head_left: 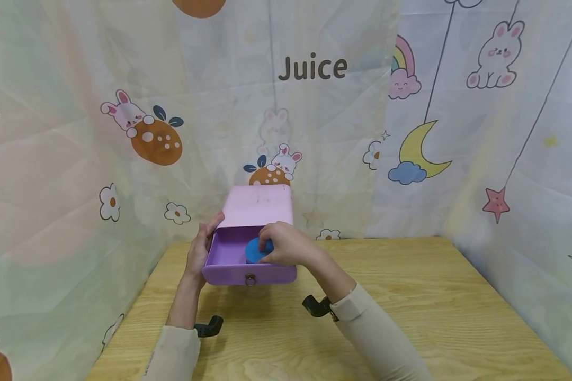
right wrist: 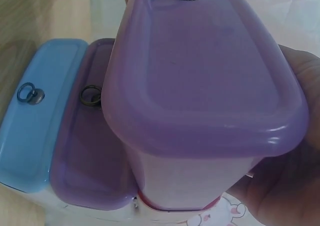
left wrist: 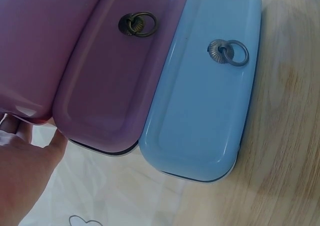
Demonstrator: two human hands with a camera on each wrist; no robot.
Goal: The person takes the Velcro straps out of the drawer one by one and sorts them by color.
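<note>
A small pink cabinet [head_left: 259,206] stands on the table with its purple top drawer [head_left: 276,274] pulled out. Over the drawer, my right hand [head_left: 288,246] pinches a round, flat blue thing [head_left: 253,252] that sits inside it; its exact kind is unclear. My left hand [head_left: 198,253] rests against the cabinet's left side, beside the drawer. In the left wrist view, the fingers of that hand [left wrist: 25,171] touch the side near the top level. The right wrist view shows the drawer front [right wrist: 210,70] close up; it hides the right fingertips [right wrist: 295,186] in part.
Below the top drawer, a mauve drawer [left wrist: 115,75] and a light blue drawer [left wrist: 200,100] are closed, each with a metal ring pull. The wooden table [head_left: 400,296] extends right and forward of the cabinet. A printed cloth [head_left: 333,132] hangs behind and at both sides.
</note>
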